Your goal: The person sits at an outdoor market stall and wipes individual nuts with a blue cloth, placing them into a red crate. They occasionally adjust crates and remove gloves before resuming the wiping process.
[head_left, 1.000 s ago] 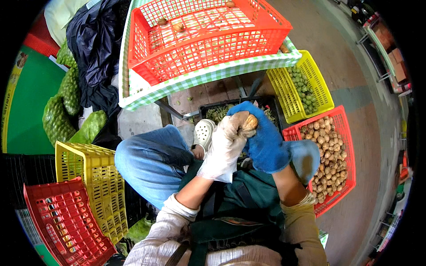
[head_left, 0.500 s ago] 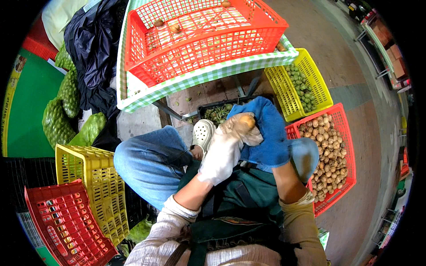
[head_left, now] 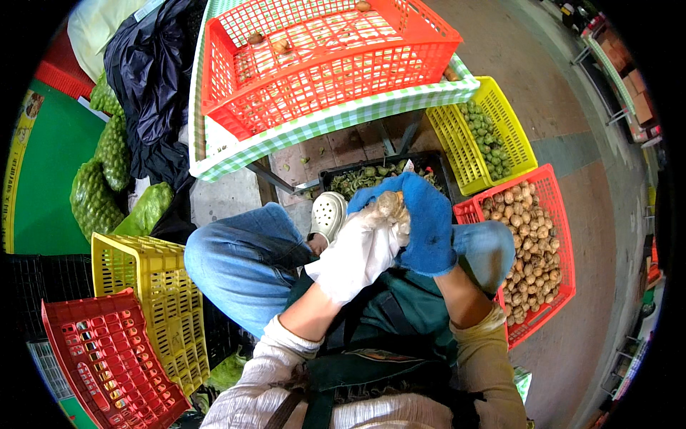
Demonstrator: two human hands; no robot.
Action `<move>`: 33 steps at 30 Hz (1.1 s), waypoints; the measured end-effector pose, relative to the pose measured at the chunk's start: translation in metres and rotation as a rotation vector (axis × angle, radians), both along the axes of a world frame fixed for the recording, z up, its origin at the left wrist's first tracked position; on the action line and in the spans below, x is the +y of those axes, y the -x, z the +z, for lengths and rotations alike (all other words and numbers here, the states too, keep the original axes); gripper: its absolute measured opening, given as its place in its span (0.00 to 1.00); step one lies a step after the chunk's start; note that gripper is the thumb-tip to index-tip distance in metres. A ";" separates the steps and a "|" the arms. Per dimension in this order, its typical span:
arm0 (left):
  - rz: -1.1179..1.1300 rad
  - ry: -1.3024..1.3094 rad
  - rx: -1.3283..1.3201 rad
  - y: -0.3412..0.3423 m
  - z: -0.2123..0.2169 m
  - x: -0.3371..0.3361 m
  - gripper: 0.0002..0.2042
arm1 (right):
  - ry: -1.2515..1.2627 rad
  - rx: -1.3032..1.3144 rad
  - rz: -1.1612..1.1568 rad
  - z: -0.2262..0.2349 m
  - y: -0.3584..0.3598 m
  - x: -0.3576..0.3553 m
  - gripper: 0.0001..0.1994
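My left hand (head_left: 375, 232), in a white glove with brown-stained fingertips, is closed in front of my lap. Its fingers press together against the blue cloth mitt (head_left: 432, 229) that covers my right hand. The mitt is curled around those fingertips, and the two hands touch. A small tan-orange patch shows between them, but I cannot make out what it is. Inside the mitt my right fingers are hidden. Beyond the hands, on the ground, sits a black crate (head_left: 446, 168) of green husks. Brown walnuts (head_left: 529, 243) fill a red crate (head_left: 569, 275) to the right.
A yellow crate (head_left: 444, 132) holds green round fruits. Ahead, a red crate (head_left: 329, 71) with a few walnuts stands on a table with a green checked cloth (head_left: 300, 136). At left are a yellow crate (head_left: 168, 307), a dark red crate (head_left: 107, 357), filled green sacks (head_left: 93, 196) and black plastic (head_left: 153, 93).
The blue mitt has gone from spread out flat to curled around my left fingertips. The tan-orange rounded patch at those fingertips is now mostly covered. More of the black crate shows.
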State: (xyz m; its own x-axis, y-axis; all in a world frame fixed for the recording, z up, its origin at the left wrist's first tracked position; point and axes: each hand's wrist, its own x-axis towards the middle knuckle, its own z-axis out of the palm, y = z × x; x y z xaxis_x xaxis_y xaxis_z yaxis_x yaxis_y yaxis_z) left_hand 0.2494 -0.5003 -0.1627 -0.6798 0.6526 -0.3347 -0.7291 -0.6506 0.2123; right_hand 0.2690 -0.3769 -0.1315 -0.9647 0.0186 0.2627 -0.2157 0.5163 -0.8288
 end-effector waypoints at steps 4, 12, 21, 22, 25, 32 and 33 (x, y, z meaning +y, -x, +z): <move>-0.132 -0.154 0.001 0.003 -0.002 0.001 0.12 | 0.578 0.012 0.138 -0.022 0.003 0.012 0.12; -0.063 -0.117 -0.009 0.004 0.007 0.002 0.13 | 0.489 0.094 0.148 -0.027 0.002 0.007 0.22; 0.048 -0.029 0.111 -0.003 0.025 0.007 0.12 | 0.482 -0.112 0.025 -0.044 0.019 0.003 0.14; 0.017 0.033 0.135 -0.001 0.017 0.003 0.12 | 0.411 -0.034 0.031 -0.042 0.015 0.001 0.13; -0.045 0.234 0.265 -0.002 0.013 -0.010 0.07 | 0.190 0.197 0.042 -0.027 -0.001 -0.003 0.12; -0.086 0.128 0.299 -0.004 -0.008 -0.013 0.06 | 0.032 0.184 0.081 -0.012 -0.004 0.001 0.11; -0.091 0.152 0.291 -0.002 -0.008 -0.011 0.08 | 0.061 0.235 0.089 -0.014 -0.002 0.004 0.12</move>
State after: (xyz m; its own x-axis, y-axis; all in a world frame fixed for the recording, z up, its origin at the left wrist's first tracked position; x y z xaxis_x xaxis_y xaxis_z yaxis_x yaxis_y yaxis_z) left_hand 0.2513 -0.5110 -0.1710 -0.7024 0.6725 -0.2330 -0.6772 -0.5308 0.5096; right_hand 0.2707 -0.3732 -0.1453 -0.8761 -0.0414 0.4804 -0.4483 0.4371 -0.7798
